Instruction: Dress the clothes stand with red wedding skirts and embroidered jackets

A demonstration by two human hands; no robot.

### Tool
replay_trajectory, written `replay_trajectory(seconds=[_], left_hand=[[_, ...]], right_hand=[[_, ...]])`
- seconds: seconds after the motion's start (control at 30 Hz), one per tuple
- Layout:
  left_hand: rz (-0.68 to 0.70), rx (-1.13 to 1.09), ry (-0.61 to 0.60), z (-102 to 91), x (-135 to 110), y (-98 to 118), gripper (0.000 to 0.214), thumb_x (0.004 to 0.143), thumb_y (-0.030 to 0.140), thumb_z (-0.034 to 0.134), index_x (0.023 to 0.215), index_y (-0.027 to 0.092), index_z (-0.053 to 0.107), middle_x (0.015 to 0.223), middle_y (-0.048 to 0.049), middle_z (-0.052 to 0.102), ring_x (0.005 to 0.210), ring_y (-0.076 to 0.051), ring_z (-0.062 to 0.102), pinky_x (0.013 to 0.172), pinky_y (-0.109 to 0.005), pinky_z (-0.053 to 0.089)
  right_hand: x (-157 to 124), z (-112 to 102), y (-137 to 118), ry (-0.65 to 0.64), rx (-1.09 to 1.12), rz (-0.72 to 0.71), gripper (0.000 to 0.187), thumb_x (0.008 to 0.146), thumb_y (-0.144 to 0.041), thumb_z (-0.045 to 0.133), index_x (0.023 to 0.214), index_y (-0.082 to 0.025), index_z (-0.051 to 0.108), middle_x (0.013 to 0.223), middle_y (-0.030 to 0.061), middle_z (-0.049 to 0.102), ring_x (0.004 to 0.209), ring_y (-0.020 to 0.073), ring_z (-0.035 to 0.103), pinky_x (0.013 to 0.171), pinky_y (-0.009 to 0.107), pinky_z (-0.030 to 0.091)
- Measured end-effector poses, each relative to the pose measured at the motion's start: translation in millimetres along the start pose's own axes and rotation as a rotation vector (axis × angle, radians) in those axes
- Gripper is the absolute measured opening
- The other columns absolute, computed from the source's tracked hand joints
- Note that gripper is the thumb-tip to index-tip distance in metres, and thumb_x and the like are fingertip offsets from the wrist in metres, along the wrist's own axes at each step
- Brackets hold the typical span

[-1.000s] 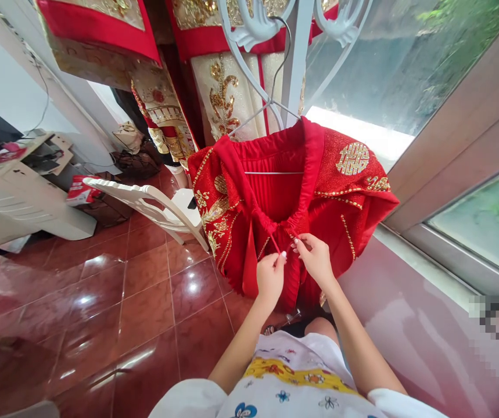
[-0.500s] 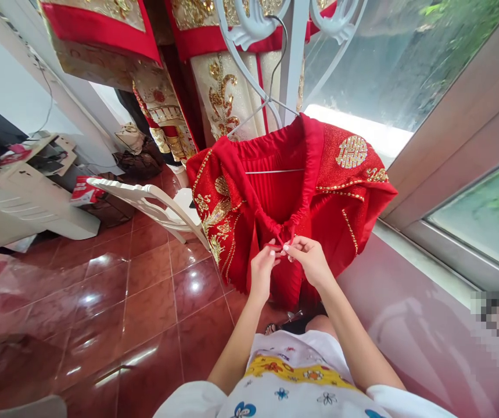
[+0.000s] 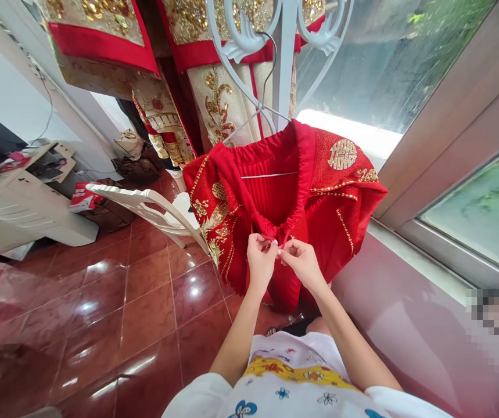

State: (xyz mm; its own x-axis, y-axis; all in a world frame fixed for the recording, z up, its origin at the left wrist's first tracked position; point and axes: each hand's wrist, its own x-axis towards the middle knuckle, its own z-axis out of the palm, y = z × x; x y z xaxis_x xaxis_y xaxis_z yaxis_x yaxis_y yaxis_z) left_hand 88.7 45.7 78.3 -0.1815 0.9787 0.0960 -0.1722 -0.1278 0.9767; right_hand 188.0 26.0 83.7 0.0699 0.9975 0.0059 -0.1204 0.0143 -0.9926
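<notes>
A red skirt (image 3: 343, 194) with gold beading and embroidery hangs by its gathered waistband from a wire hanger (image 3: 269, 69). At the front of the waistband, my left hand (image 3: 261, 260) pinches the red drawstring close to where it leaves the fabric. Just to its right, my right hand (image 3: 301, 262) has thumb and fingers closed on the red drawstring (image 3: 284, 239) too. The fingertips of both hands almost meet, and they hide much of the string. Whether a knot or loop lies between them I cannot tell.
The hanger hooks on a white scrolled metal frame (image 3: 287, 64). Behind it hang cream garments (image 3: 221, 98) with red borders and gold sequins. A white chair (image 3: 144, 209) stands left on red tiles (image 3: 149, 290). A glass door (image 3: 484, 191) is at right, and a white desk (image 3: 35, 197) far left.
My left hand has shifted slightly up, and its fingers have curled in closer to the waistband. Both hands still pinch the drawstring. The whole view has moved a little.
</notes>
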Motion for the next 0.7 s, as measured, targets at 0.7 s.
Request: replay_trajectory(seconds=[0.7], left_hand=[[0.040, -0.655, -0.038, -53.9, -17, 29, 0.013, 0.074, 0.030, 0.062, 0.087, 0.031, 0.058, 0.074, 0.0027, 0.045, 0.051, -0.005, 0.031, 0.051, -0.019, 0.033]], right_hand=[[-1, -1, -11, 0.018, -0.061, -0.056, 0.030, 0.064, -0.042, 0.068, 0.061, -0.019, 0.049, 0.064, 0.0027, 0.063, 0.055, 0.0128, 0.054, 0.053, 0.026, 0.045]])
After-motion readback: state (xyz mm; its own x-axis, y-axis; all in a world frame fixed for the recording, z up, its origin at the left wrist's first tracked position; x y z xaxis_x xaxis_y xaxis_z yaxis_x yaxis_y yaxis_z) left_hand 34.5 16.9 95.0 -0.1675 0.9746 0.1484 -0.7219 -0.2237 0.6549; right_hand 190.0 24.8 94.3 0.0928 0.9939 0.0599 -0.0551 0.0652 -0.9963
